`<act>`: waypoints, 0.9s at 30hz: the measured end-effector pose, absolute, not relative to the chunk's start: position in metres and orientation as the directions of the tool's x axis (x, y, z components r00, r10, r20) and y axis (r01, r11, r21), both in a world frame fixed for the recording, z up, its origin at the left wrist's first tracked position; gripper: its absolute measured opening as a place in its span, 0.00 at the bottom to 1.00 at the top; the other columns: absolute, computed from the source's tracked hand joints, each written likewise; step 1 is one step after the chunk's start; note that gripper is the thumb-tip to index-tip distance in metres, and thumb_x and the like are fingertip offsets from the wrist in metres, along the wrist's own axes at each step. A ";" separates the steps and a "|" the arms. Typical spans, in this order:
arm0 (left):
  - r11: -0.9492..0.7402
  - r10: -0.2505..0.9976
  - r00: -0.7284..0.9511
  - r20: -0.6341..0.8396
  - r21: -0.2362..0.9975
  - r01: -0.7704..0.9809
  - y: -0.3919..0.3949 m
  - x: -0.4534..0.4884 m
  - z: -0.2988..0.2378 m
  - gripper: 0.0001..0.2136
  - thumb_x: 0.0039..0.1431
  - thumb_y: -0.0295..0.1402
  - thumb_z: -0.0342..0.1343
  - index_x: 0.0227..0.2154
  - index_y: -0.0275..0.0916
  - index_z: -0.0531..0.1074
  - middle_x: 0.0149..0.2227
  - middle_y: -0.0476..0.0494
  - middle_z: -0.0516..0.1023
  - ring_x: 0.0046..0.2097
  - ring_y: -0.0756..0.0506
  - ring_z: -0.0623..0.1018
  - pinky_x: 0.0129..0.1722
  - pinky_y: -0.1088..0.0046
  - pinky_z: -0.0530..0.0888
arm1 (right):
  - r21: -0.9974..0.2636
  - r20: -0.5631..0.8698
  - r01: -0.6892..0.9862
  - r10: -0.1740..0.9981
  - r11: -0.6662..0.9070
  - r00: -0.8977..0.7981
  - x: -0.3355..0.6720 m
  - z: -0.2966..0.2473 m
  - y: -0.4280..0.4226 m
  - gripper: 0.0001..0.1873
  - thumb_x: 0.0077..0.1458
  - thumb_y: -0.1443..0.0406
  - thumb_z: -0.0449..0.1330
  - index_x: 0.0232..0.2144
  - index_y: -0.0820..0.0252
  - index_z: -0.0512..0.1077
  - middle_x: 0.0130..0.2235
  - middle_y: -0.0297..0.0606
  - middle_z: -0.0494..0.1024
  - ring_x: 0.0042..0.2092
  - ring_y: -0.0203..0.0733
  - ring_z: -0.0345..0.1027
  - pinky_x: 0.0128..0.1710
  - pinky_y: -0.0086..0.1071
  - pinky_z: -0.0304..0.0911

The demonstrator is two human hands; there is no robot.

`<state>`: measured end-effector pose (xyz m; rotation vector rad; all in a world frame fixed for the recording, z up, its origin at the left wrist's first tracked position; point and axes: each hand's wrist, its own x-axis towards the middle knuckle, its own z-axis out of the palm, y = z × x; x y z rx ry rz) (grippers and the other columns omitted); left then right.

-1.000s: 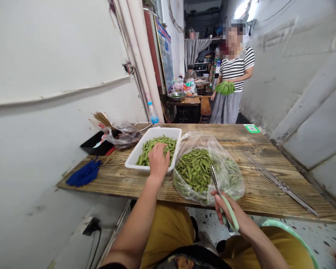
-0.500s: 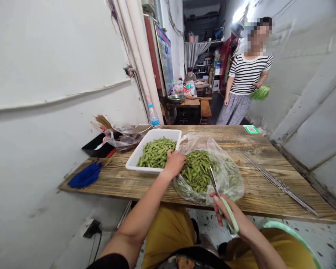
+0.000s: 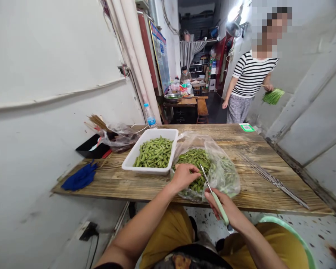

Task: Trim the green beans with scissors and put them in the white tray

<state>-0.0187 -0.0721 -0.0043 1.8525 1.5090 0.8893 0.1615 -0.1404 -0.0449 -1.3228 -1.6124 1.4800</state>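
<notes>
My right hand [image 3: 222,203] grips a pair of scissors [image 3: 217,201] by the pale green handles, blades pointing up and away over the pods. My left hand [image 3: 185,175] is over a clear plastic bag [image 3: 225,170] of green soybean pods [image 3: 193,156], left of the blade tips. Its thumb and fingers are drawn together; anything between them is too small to make out. Left of the bag stands a white plastic tray [image 3: 125,164], holding a heap of green pods [image 3: 155,153].
On the wooden table [image 3: 145,186] lie metal skewers [image 3: 274,181], a blue cloth [image 3: 80,176] and a black box [image 3: 91,146]. A water bottle [image 3: 149,116] stands behind the tray. Beyond the table, a person in a striped top [image 3: 252,74] holds green stalks [image 3: 273,96].
My left hand has moved right, from the tray's edge to over the bagged pods. The scissors have turned edge-on in my right hand. The person in stripes has shifted right and leans.
</notes>
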 end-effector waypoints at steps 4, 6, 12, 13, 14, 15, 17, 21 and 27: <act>-0.160 0.986 0.129 0.105 0.808 0.567 -0.075 -0.016 -0.003 0.06 0.44 0.34 0.61 0.26 0.38 0.78 0.29 0.47 0.80 0.35 0.46 0.77 0.44 0.69 0.67 | -0.951 -0.224 0.281 0.914 -0.129 -0.338 0.160 -0.046 -0.141 0.21 0.54 0.47 0.53 0.35 0.59 0.66 0.14 0.22 0.56 0.13 0.29 0.51 0.11 0.22 0.51; -0.122 0.990 0.115 0.076 0.866 0.486 -0.074 -0.017 -0.005 0.06 0.43 0.33 0.62 0.25 0.36 0.77 0.28 0.47 0.79 0.33 0.47 0.76 0.39 0.71 0.68 | -0.945 -0.269 0.272 0.908 -0.183 -0.321 0.159 -0.045 -0.141 0.22 0.53 0.46 0.53 0.34 0.58 0.66 0.13 0.21 0.55 0.12 0.29 0.50 0.10 0.22 0.50; 0.152 0.987 0.076 -0.139 0.964 -0.217 -0.069 -0.018 -0.007 0.13 0.37 0.32 0.66 0.25 0.35 0.68 0.21 0.52 0.73 0.22 0.55 0.71 0.23 0.81 0.64 | -0.955 -0.296 0.091 0.891 -0.282 -0.345 0.153 -0.026 -0.145 0.25 0.48 0.43 0.55 0.34 0.58 0.63 0.20 0.24 0.62 0.17 0.30 0.57 0.15 0.24 0.58; 0.192 0.981 0.082 -0.175 0.931 -0.312 -0.069 -0.017 -0.005 0.15 0.37 0.31 0.67 0.26 0.35 0.66 0.21 0.52 0.73 0.23 0.55 0.72 0.23 0.82 0.64 | -0.955 -0.292 0.065 0.886 -0.289 -0.361 0.153 -0.021 -0.147 0.25 0.50 0.43 0.53 0.33 0.58 0.63 0.22 0.26 0.64 0.19 0.30 0.59 0.17 0.25 0.59; 0.220 0.975 0.087 -0.202 0.897 -0.384 -0.069 -0.016 -0.004 0.16 0.37 0.30 0.67 0.26 0.35 0.65 0.21 0.51 0.74 0.24 0.54 0.73 0.23 0.82 0.66 | -0.954 -0.294 0.054 0.877 -0.297 -0.379 0.152 -0.017 -0.149 0.25 0.51 0.43 0.52 0.32 0.58 0.63 0.23 0.27 0.65 0.20 0.30 0.61 0.19 0.25 0.59; 0.238 0.971 0.088 -0.222 0.868 -0.436 -0.070 -0.014 -0.002 0.16 0.37 0.30 0.68 0.26 0.35 0.64 0.22 0.50 0.74 0.25 0.53 0.75 0.24 0.82 0.68 | -0.952 -0.297 0.051 0.869 -0.302 -0.395 0.152 -0.013 -0.150 0.24 0.53 0.43 0.50 0.31 0.59 0.63 0.23 0.27 0.66 0.21 0.30 0.61 0.20 0.25 0.59; 0.253 0.966 0.083 -0.244 0.838 -0.484 -0.073 -0.011 0.000 0.16 0.38 0.28 0.68 0.26 0.35 0.64 0.22 0.48 0.75 0.28 0.51 0.78 0.27 0.80 0.72 | -0.951 -0.299 0.057 0.863 -0.303 -0.408 0.151 -0.010 -0.152 0.24 0.54 0.43 0.49 0.28 0.59 0.63 0.22 0.28 0.65 0.20 0.30 0.60 0.20 0.25 0.58; 0.267 0.962 0.072 -0.264 0.847 -0.459 -0.078 -0.006 0.000 0.15 0.41 0.27 0.67 0.22 0.34 0.63 0.21 0.46 0.75 0.26 0.51 0.78 0.26 0.80 0.74 | -0.962 -0.269 0.064 0.880 -0.266 -0.392 0.150 -0.015 -0.151 0.24 0.53 0.44 0.50 0.26 0.58 0.61 0.22 0.27 0.63 0.20 0.31 0.58 0.18 0.26 0.56; 0.263 0.962 0.051 -0.268 0.859 -0.440 -0.084 -0.002 -0.002 0.16 0.41 0.28 0.67 0.22 0.34 0.61 0.19 0.45 0.76 0.23 0.51 0.77 0.23 0.82 0.73 | -0.965 -0.259 0.073 0.876 -0.251 -0.407 0.149 -0.016 -0.151 0.23 0.54 0.45 0.50 0.27 0.59 0.61 0.21 0.27 0.64 0.18 0.30 0.58 0.17 0.26 0.58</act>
